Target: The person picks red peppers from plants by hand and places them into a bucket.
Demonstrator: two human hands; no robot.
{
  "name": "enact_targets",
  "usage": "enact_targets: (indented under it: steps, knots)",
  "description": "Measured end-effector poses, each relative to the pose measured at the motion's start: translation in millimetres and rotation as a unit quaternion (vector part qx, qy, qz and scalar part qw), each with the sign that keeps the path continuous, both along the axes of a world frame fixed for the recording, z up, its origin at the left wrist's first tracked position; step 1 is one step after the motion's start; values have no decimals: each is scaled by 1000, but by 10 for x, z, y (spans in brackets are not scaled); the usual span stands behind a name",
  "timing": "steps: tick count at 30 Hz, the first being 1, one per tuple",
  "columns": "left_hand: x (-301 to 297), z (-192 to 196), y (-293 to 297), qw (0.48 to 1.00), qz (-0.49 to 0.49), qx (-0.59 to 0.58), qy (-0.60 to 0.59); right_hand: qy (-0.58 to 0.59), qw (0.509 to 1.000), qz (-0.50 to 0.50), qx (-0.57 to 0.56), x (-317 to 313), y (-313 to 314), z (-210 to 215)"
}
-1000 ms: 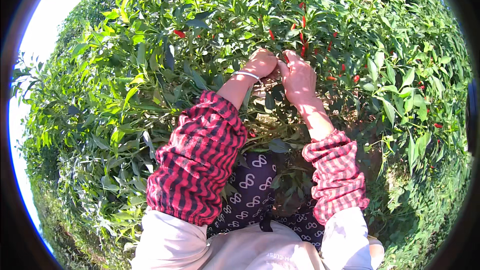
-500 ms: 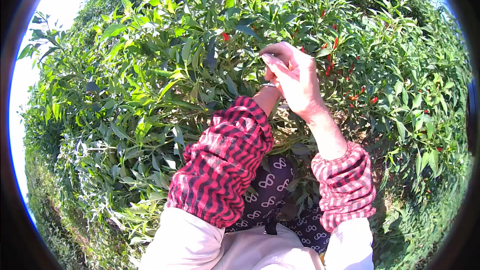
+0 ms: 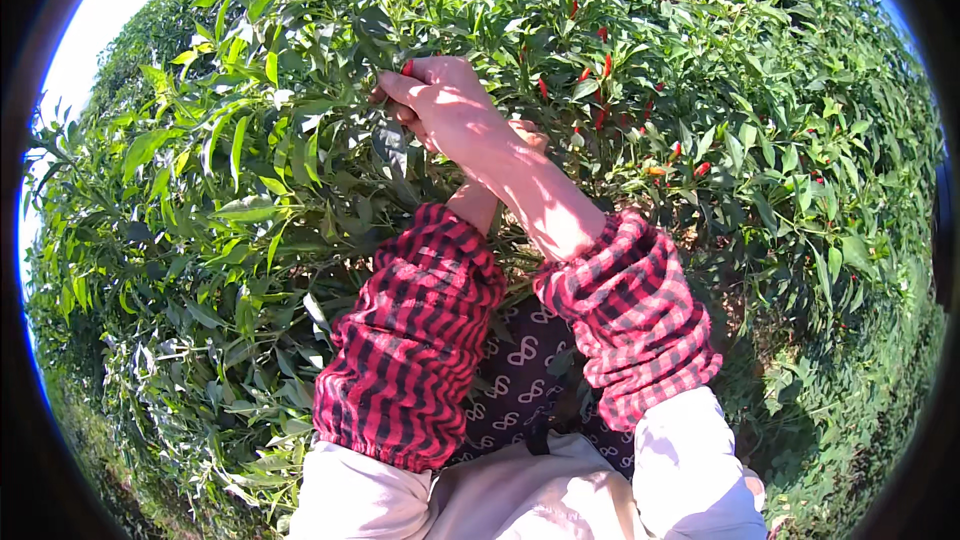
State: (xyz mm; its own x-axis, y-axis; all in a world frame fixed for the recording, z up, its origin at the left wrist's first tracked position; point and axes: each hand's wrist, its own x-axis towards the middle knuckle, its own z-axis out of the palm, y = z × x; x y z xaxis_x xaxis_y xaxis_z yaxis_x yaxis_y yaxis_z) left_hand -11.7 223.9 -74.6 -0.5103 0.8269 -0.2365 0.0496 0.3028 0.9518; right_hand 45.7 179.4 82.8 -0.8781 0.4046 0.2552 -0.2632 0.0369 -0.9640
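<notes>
My right hand [image 3: 445,110] reaches across to the left among the leaves of a chili pepper plant [image 3: 260,130]. Its thumb and bent fingers close around a small red chili pepper [image 3: 407,68], whose tip shows at the fingertips. Under the right wrist my left hand [image 3: 532,136] is mostly covered; only a bit of its curled fingers sticks out on the right side. What the left hand holds, if anything, is hidden. Both forearms wear red-and-black patterned sleeve covers.
Several ripe red chilies [image 3: 607,66] hang on the bush to the right of my hands, with an orange-red one [image 3: 657,171] lower down. Dense foliage surrounds my arms. A dark patterned cloth [image 3: 515,370] lies below them, between the sleeves.
My right hand has moved left, over the left wrist, and closed on a red chili. The left hand has become mostly covered. The whole view has shifted slightly.
</notes>
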Motion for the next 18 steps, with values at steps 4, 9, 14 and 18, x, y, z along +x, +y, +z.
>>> enact_targets:
  steps: [4, 9, 14, 18]
  knots:
    - [135, 82, 40, 997, -21, 7, 70, 67, 994, -69, -60, 114, 93, -147]
    - [-46, -178, 14, 976, -27, 16, 217, 22, 986, -68, -151, 32, -15, -131]
    - [8, 95, -188, 995, -7, 38, 94, -54, 971, 3, -232, 126, -136, -16]
    - [267, 237, 36, 990, -16, 70, 118, 18, 996, -84, -34, 278, 137, -315]
